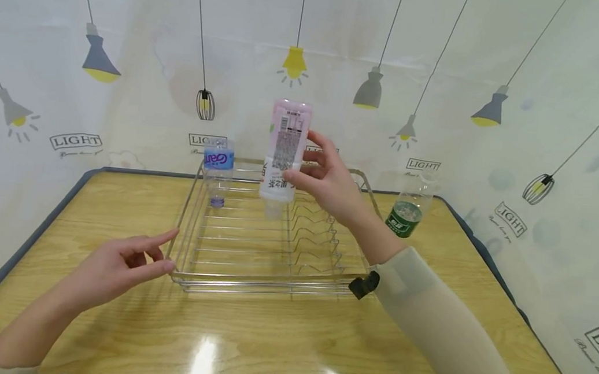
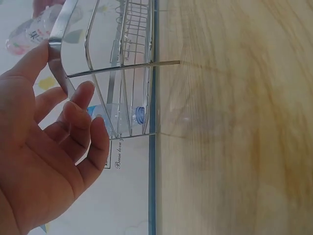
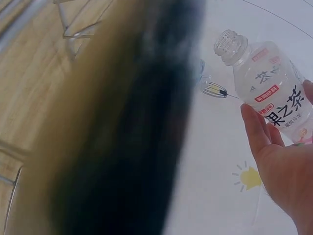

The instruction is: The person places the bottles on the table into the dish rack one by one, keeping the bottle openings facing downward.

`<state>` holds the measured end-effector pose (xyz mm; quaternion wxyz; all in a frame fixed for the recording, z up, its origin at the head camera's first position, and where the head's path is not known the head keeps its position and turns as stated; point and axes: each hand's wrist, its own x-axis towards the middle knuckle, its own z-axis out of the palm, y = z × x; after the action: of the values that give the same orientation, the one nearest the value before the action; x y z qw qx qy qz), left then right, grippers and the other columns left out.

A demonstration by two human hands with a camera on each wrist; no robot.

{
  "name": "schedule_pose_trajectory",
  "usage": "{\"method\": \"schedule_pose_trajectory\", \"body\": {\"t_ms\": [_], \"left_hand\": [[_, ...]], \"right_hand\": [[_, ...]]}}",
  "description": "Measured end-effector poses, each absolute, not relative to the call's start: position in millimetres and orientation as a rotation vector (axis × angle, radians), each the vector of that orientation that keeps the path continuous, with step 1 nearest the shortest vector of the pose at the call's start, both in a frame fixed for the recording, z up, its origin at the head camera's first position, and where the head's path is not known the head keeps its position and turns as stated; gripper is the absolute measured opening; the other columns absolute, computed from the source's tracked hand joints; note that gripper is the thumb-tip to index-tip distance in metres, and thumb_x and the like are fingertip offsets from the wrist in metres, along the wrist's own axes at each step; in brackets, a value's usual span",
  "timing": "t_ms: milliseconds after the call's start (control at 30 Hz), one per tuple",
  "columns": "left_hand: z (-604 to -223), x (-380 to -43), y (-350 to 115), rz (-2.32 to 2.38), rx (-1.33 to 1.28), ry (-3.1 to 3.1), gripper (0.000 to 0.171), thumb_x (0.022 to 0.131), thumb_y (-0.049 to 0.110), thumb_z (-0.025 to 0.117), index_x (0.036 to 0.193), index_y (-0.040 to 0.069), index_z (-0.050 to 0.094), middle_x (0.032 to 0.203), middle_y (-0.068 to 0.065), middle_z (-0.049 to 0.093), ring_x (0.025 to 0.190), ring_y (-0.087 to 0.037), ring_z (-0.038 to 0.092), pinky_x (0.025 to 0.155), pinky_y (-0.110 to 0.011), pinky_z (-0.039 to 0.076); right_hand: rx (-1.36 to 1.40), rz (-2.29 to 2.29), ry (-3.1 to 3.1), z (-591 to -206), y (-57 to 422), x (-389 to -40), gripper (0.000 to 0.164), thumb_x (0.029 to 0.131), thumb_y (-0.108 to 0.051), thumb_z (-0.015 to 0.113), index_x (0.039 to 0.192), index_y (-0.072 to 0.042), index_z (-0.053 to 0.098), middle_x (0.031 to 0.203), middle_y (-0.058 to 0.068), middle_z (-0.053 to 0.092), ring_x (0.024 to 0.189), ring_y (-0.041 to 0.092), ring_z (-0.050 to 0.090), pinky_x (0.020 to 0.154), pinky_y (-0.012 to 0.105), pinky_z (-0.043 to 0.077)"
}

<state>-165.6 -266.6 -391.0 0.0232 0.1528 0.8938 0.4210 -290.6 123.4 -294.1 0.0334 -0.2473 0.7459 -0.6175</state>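
Clock directions are read from the middle of the wire rack (image 1: 267, 277) as seen from the head camera, with 12 o'clock pointing away from the person. The rack is set on the wood-grain tabletop (image 1: 268, 341).

A pink-and-white bottle (image 1: 288, 134) is held above the rack, toward 12 o'clock. It is inverted, with its clear neck (image 3: 231, 47) directed downward and its body slightly tilted. The bottle is gripped by the right hand (image 1: 333, 183), which reaches in from 4 o'clock; the thumb is laid on the label side and the fingers are closed around the opposite side.

The left hand (image 1: 122, 264) is placed at 8 o'clock, at the near corner of the rack. Its thumb and index finger are extended and spread apart, with their tips against the rim (image 2: 62, 20); the remaining fingers are loosely bent, and nothing is enclosed in the palm.

A clear bottle with a blue label (image 1: 219, 161) is stood upside down inside the rack at 10 o'clock, its blue cap (image 1: 217, 202) at the bottom. A clear bottle with a green label (image 1: 404, 217) is located on the tabletop outside the rack, at 2 o'clock. Wavy wire dividers (image 1: 314, 234) are fitted in the rack on the 3 o'clock side. Behind the tabletop, a pale backdrop (image 1: 253, 21) is printed with hanging lamps.
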Motion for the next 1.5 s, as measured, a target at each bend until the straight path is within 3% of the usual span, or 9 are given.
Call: {"method": "schedule_pose_trajectory", "body": {"t_ms": [267,667,933,1233,1500], "left_hand": [[-387.3,-168.7,-267.5,1.289,0.417,2.717,0.064,0.105,0.033,0.077,0.164,0.023,0.053,0.101,-0.005,0.072,0.068,-0.013,0.048,0.057,-0.032,0.043],[-386.4,-168.2,-266.5,1.262,0.386,2.719,0.065,0.105,0.037,0.077,0.164,0.025,0.053,0.099,-0.008,0.073,0.068,-0.012,0.048,0.058,-0.031,0.043],[-386.3,-167.6,-266.9,1.256,0.374,2.708,0.064,0.105,0.038,0.076,0.164,0.027,0.052,0.098,-0.008,0.073,0.069,-0.012,0.049,0.059,-0.032,0.042],[-385.6,-166.3,-267.4,1.250,0.369,2.712,0.065,0.105,0.038,0.077,0.164,0.027,0.053,0.096,-0.007,0.073,0.070,-0.011,0.049,0.060,-0.032,0.043],[-386.8,-167.9,-268.8,1.260,0.386,2.710,0.065,0.104,0.037,0.078,0.163,0.027,0.053,0.093,-0.007,0.072,0.070,-0.012,0.051,0.060,-0.031,0.045]], "right_hand": [[-0.727,-1.938,2.291,-284.0,102.4,-301.6,0.092,0.100,-0.025,0.083,0.173,-0.030,0.026,0.150,0.008,0.058,0.132,0.026,0.068,0.108,0.047,0.060],[-0.741,-2.076,2.180,-269.1,59.8,-320.2,0.088,0.100,-0.021,0.083,0.171,-0.030,0.032,0.147,0.011,0.061,0.129,0.029,0.068,0.107,0.051,0.061],[-0.635,-2.201,2.129,-286.7,39.5,-344.1,0.082,0.100,-0.020,0.082,0.168,-0.033,0.037,0.144,0.011,0.061,0.125,0.028,0.069,0.103,0.049,0.062],[-0.523,-2.250,2.101,-311.0,32.4,-362.2,0.080,0.101,-0.020,0.082,0.167,-0.034,0.040,0.145,0.009,0.062,0.127,0.027,0.067,0.108,0.051,0.059],[-0.432,-2.191,2.129,-333.6,34.5,-375.0,0.082,0.101,-0.016,0.081,0.169,-0.030,0.038,0.147,0.013,0.061,0.129,0.030,0.067,0.107,0.048,0.060]]}}
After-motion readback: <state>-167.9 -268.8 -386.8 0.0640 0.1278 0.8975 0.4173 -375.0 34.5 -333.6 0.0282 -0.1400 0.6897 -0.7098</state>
